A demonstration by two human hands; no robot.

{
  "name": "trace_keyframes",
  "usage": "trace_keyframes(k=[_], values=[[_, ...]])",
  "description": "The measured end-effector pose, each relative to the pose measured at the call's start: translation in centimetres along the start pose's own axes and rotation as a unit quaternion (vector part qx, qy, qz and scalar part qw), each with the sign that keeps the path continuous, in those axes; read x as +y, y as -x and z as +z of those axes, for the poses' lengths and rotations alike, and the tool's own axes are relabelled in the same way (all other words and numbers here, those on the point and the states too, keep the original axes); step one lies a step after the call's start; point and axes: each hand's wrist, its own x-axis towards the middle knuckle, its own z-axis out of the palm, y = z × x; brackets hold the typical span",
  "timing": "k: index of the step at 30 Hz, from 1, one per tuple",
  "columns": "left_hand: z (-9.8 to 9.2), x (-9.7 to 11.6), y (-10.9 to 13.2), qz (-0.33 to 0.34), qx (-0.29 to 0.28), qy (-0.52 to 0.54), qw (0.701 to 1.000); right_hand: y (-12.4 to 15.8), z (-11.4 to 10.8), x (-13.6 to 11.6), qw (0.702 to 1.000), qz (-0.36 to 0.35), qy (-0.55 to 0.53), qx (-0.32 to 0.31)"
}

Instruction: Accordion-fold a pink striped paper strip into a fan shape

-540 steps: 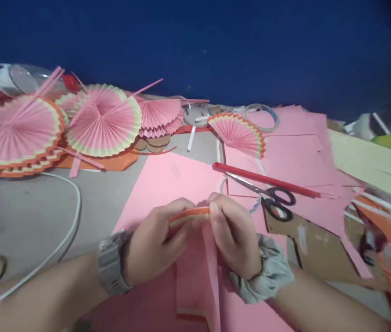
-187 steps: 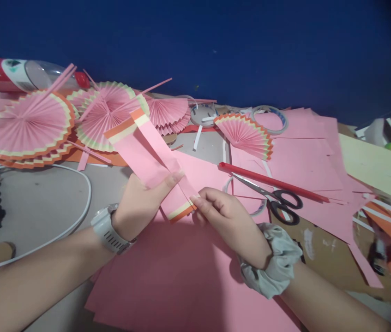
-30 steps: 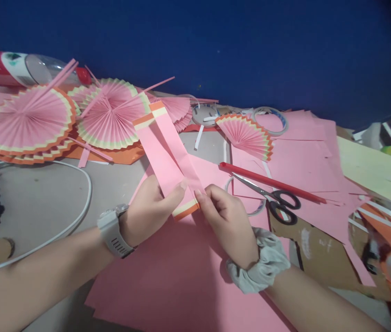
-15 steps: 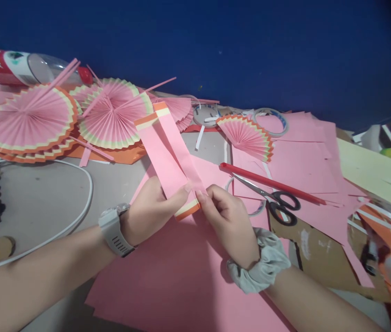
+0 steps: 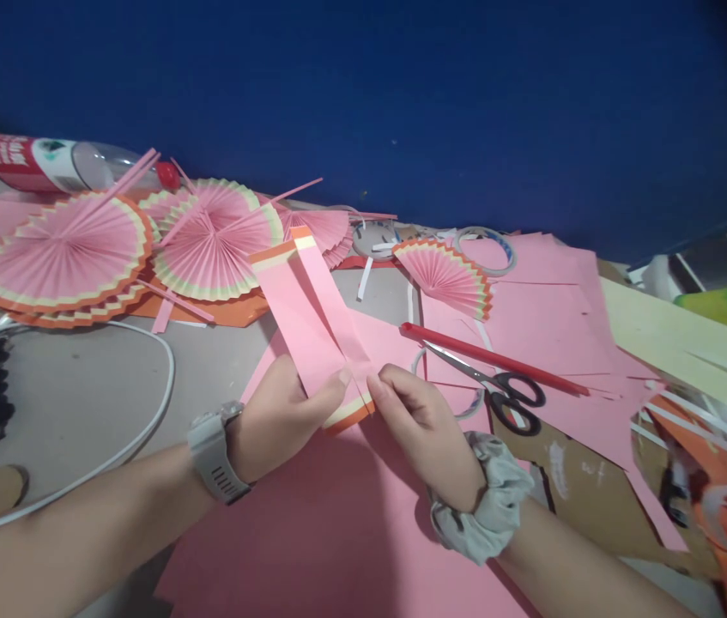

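Observation:
A pink paper strip [image 5: 299, 318] with cream and orange ends is folded lengthwise, its far end standing partly spread. My left hand [image 5: 286, 416] grips its left side, thumb pressed flat on top near the close end. With thumb and bent fingers, my right hand [image 5: 411, 421] pinches the fold at the strip's right edge. Under both hands lies a large sheet of pink paper [image 5: 312, 532]. Black-handled scissors [image 5: 498, 386] rest to the right of my right hand, beside a red stick-like roll [image 5: 492, 356].
Pleated paper fans [image 5: 67, 249] lie at the back left, before a plastic bottle [image 5: 34, 163] on its side. A smaller fan [image 5: 446, 275] and a tape roll [image 5: 488, 249] are behind the scissors. A white cable [image 5: 170, 369] curves at left. Cardboard [image 5: 575, 472] lies at right.
The view has tilted slightly, so the scene sits lower in the picture. My right fingertips have shifted slightly along the strip's edge; both hands keep their hold.

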Motion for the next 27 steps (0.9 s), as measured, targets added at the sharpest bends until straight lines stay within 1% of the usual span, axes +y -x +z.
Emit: trace_keyframes(k=[2, 6, 9, 12, 16, 18, 20, 23, 25, 27], values=[[0.01, 0.05, 0.06, 0.001, -0.001, 0.002, 1.000, 0.02, -0.05, -0.05, 1.000, -0.002, -0.014, 0.000], [-0.04, 0.20, 0.03, 0.016, 0.003, 0.043, 0.999, 0.12, 0.04, -0.17, 0.999, 0.003, -0.043, -0.001], [-0.04, 0.22, 0.01, 0.015, -0.003, 0.050, 0.999, 0.19, 0.13, -0.08, 0.999, 0.006, -0.033, -0.013], [0.00, 0.14, 0.04, 0.010, 0.005, 0.043, 0.999, 0.26, 0.19, 0.09, 0.999, 0.008, -0.033, -0.027], [-0.03, 0.06, 0.04, 0.000, 0.008, 0.038, 0.999, 0.36, 0.24, 0.08, 0.999, 0.007, -0.021, -0.024], [-0.07, 0.08, -0.02, 0.009, 0.003, 0.043, 0.999, 0.42, 0.19, 0.02, 1.000, 0.008, -0.015, -0.027], [-0.08, 0.17, -0.11, 0.027, -0.011, 0.044, 0.999, 0.47, 0.09, 0.03, 0.999, 0.008, -0.028, -0.035], [-0.06, 0.39, -0.18, 0.048, -0.055, 0.036, 0.997, 0.50, -0.07, 0.21, 0.999, 0.000, -0.014, -0.036], [-0.06, 0.53, -0.13, 0.049, -0.081, 0.030, 0.995, 0.50, -0.14, 0.32, 0.999, -0.005, 0.018, -0.037], [-0.08, 0.60, -0.03, 0.044, -0.089, 0.021, 0.995, 0.48, -0.18, 0.32, 0.999, -0.003, 0.026, -0.042]])
